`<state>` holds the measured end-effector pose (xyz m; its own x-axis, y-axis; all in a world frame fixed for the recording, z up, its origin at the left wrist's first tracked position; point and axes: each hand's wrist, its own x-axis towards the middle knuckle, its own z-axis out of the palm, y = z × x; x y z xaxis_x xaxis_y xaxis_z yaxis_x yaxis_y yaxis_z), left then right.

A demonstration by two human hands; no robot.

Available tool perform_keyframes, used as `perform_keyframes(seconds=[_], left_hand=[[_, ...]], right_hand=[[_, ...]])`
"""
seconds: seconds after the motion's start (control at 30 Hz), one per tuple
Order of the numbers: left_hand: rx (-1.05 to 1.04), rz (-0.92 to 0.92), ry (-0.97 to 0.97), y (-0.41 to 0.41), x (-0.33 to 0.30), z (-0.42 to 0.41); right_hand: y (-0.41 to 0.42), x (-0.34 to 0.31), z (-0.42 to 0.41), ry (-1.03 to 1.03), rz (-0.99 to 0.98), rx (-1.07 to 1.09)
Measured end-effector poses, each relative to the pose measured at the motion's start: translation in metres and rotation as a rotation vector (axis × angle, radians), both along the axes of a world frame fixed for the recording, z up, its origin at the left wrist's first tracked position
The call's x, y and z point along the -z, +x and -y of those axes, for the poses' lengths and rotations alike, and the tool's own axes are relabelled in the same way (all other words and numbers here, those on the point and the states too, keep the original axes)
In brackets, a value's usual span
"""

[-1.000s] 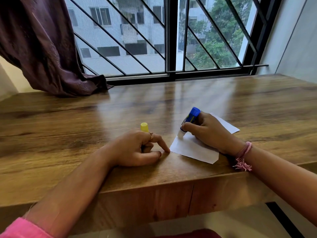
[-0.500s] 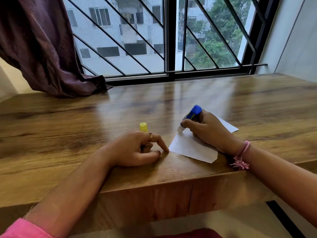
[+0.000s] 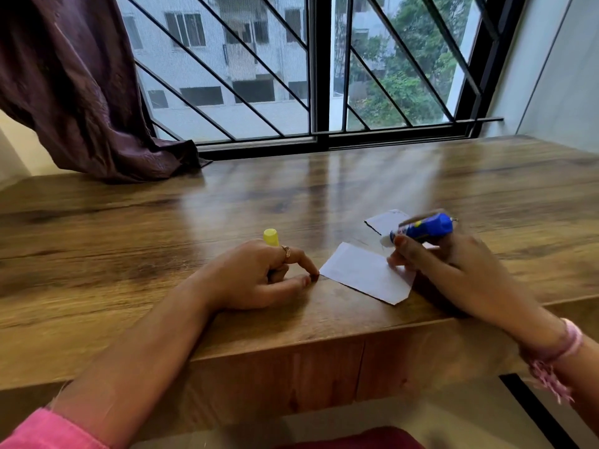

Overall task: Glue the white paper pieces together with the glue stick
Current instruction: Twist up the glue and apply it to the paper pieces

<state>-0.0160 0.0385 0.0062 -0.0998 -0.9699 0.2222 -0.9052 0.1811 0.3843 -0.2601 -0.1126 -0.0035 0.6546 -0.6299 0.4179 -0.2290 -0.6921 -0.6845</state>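
Observation:
Two white paper pieces lie on the wooden table [image 3: 162, 254]. The larger paper piece [image 3: 363, 273] is near the front edge and the smaller paper piece [image 3: 384, 220] is just behind it. My right hand [image 3: 453, 270] grips the blue glue stick [image 3: 423, 228] above the papers. The stick is tilted almost flat with its white tip pointing left, and the hand's lower fingers touch the larger piece's right edge. My left hand [image 3: 259, 277] rests on the table left of the larger piece, its index fingertip by the paper's corner. Its curled fingers hold the yellow cap [image 3: 271, 237].
A purple curtain [image 3: 81, 92] hangs onto the table's back left corner. A barred window [image 3: 311, 76] runs along the far edge and a wall stands at the right. The table's front edge [image 3: 291, 348] is just below my hands.
My right hand has lifted the glue stick off the larger paper and swung it right and flatter, which uncovers the smaller piece. My left hand has stayed put.

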Motion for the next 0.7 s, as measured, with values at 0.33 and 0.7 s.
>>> perform_keyframes(seconds=[0.33, 0.7], left_hand=[[-0.009, 0.119, -0.066, -0.012, 0.001, 0.004], [0.007, 0.103, -0.014, -0.006, 0.008, 0.007]], right_hand=[[0.027, 0.004, -0.036, 0.088, 0.052, 0.147], [0.042, 0.005, -0.044, 0.537, 0.331, -0.056]])
